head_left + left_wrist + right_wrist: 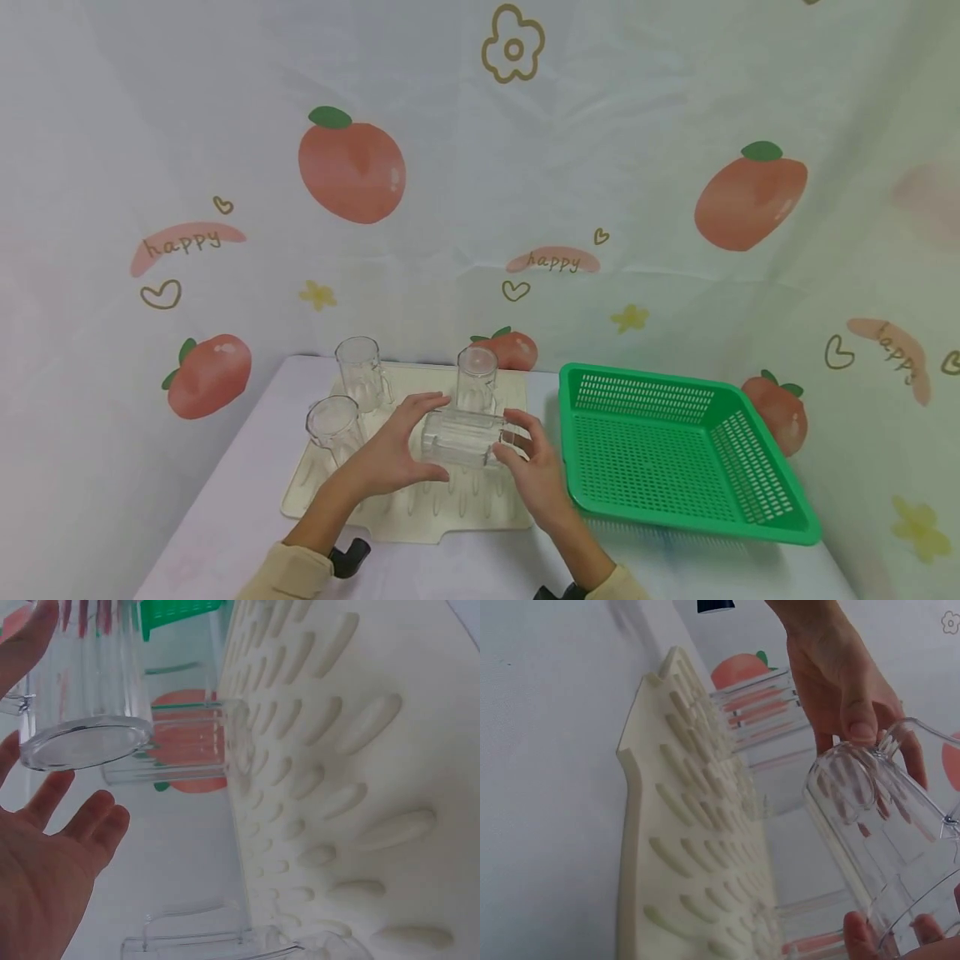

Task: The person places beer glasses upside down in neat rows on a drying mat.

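A clear glass mug [459, 438] lies sideways in the air above a cream drying mat [408, 527]. My right hand [542, 482] holds it at the right end, thumb and fingers around the rim. My left hand [390, 454] is spread around the other end. In the left wrist view its fingers [94, 825] are relaxed beside the thick base, with a gap showing. The mug's handle [930, 806] shows in the right wrist view. On the mat stand three more glass mugs: one at back left [362, 375], one at front left [335, 427], one behind the held mug [477, 379].
A green plastic basket [690, 525] with perforated walls stands right of the mat, close to my right hand. The mat has raised oval ridges [367, 724]. Behind the white table [225, 500] hangs a printed cloth [450, 183].
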### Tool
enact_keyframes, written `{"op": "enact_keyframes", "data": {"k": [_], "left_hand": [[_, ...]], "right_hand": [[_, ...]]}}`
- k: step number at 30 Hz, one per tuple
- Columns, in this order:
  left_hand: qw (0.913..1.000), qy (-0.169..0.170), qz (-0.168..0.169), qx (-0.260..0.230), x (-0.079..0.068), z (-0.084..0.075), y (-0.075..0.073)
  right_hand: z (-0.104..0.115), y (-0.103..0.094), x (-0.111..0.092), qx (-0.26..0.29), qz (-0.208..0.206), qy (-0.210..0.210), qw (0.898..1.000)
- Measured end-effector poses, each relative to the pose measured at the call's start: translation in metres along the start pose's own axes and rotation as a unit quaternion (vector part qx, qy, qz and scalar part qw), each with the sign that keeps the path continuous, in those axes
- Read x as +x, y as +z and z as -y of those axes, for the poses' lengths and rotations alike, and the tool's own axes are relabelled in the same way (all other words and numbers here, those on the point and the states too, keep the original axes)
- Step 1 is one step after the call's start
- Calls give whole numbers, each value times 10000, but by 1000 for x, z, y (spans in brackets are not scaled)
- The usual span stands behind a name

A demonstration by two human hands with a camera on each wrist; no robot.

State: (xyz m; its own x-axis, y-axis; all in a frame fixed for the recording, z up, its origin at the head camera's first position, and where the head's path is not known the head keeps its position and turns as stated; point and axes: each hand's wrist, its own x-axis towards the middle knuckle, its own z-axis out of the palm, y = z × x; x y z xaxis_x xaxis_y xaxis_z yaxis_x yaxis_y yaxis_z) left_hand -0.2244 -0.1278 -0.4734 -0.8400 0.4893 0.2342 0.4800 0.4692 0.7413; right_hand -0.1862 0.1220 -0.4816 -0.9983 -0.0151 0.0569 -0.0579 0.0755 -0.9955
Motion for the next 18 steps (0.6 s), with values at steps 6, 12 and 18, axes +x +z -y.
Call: {"op": "enact_keyframes", "data": {"k": [6, 12, 18], "left_hand": [[9997, -70, 70, -234, 1, 3, 4], [9972, -473, 64, -578, 2, 4, 9], [9967, -469, -35, -665, 0, 4, 10]], "right_hand": [[-2, 1, -3, -28, 51, 69, 10000], [-3, 2, -4, 78, 72, 21, 9999], [-7, 2, -5, 107, 146, -2, 9998]]}}
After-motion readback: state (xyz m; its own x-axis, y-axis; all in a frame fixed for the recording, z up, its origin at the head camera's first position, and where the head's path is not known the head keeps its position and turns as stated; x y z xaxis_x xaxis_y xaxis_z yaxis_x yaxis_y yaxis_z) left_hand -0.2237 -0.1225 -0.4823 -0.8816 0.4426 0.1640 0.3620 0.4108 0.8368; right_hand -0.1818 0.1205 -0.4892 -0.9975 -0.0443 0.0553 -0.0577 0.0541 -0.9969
